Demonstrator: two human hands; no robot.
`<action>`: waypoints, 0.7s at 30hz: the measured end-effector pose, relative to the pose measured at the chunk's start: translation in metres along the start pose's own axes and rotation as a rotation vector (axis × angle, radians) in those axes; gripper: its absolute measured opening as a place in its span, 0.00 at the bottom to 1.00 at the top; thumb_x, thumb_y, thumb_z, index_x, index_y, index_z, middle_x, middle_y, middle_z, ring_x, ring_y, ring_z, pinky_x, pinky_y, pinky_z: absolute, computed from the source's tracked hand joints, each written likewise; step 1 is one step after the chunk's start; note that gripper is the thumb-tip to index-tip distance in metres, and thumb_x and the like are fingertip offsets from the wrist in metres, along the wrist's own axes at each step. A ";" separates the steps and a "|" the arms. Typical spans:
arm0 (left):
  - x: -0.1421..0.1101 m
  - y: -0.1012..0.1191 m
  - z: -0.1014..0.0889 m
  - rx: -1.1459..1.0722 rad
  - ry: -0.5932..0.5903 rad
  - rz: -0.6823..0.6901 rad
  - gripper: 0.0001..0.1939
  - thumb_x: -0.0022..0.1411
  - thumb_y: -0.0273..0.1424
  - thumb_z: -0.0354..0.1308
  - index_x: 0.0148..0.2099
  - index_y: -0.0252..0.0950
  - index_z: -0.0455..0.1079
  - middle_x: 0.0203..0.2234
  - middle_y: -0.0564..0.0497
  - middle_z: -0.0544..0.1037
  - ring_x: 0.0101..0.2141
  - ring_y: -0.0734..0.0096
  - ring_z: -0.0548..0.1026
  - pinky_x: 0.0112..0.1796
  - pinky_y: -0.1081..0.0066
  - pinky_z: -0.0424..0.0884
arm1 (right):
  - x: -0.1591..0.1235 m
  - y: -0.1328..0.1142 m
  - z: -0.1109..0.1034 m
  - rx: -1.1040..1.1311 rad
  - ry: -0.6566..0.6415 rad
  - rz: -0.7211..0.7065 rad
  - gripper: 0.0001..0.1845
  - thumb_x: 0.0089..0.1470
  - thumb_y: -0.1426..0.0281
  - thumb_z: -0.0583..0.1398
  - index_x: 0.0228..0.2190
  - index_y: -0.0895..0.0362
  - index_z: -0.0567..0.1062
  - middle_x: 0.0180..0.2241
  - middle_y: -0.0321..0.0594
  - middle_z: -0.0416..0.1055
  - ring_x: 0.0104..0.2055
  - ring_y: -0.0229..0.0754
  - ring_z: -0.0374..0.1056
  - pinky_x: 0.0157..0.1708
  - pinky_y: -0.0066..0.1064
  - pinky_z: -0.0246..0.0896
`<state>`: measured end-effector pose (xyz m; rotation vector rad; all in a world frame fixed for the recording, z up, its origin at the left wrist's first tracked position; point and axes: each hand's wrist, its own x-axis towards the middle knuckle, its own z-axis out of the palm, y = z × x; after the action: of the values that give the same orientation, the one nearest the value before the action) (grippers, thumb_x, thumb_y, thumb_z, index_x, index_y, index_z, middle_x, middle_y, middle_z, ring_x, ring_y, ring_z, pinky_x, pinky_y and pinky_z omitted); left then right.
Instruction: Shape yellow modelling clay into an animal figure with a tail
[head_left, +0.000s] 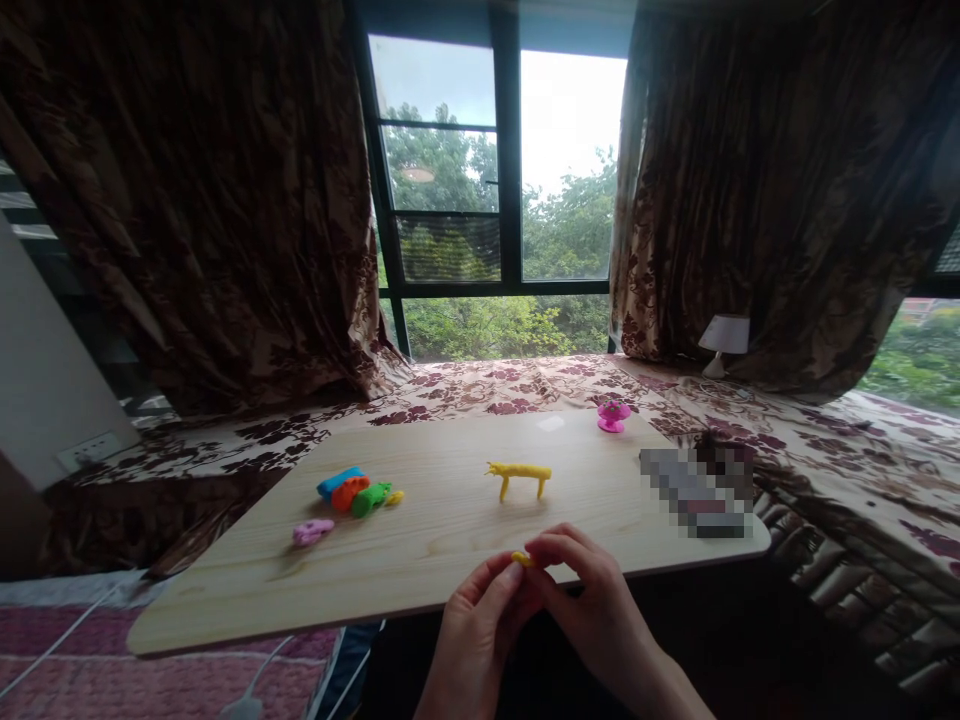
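Between the fingertips of both hands is a small piece of yellow modelling clay (523,559). My left hand (480,610) pinches it from the left, thumb against forefinger. From the right, my right hand (581,580) closes its fingers on the same piece. Just beyond them, on the wooden table, stands a yellow clay animal figure (521,470) with a long body and thin legs. To the left lie lumps of blue clay (341,482), orange clay (350,492), green clay (371,498) and pink clay (313,532), with a small yellow bit (395,497) beside the green.
The pale wooden table (247,580) has rounded corners. A pink mushroom-like clay figure (613,416) stands near its far right edge. A blurred-out flat object (694,495) lies on the right. Behind are a flowered cloth ledge (480,385), a small white lamp (724,340) and curtains.
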<state>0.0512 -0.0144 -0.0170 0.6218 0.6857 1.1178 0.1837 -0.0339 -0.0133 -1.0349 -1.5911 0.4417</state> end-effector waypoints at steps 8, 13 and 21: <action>0.000 0.006 -0.005 0.088 -0.003 0.025 0.08 0.50 0.30 0.63 0.34 0.32 0.74 0.25 0.51 0.78 0.27 0.76 0.74 0.32 0.76 0.72 | 0.002 -0.005 0.003 0.026 -0.013 -0.040 0.08 0.53 0.77 0.57 0.34 0.55 0.74 0.32 0.37 0.69 0.35 0.38 0.67 0.35 0.28 0.63; 0.001 0.003 -0.007 0.090 -0.019 0.007 0.08 0.50 0.30 0.64 0.34 0.32 0.75 0.21 0.53 0.76 0.25 0.78 0.73 0.31 0.78 0.71 | 0.001 -0.006 0.009 0.072 0.053 -0.046 0.07 0.53 0.77 0.57 0.34 0.56 0.74 0.31 0.37 0.69 0.34 0.38 0.67 0.33 0.28 0.64; -0.008 0.007 0.005 0.002 -0.034 0.004 0.07 0.53 0.29 0.61 0.35 0.31 0.76 0.24 0.49 0.79 0.27 0.76 0.74 0.30 0.78 0.70 | -0.002 -0.001 0.014 -0.007 0.091 -0.087 0.09 0.54 0.75 0.57 0.36 0.54 0.76 0.33 0.39 0.64 0.36 0.39 0.65 0.34 0.30 0.64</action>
<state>0.0485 -0.0209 -0.0076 0.6430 0.6568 1.1080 0.1705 -0.0327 -0.0178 -0.9738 -1.5512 0.3257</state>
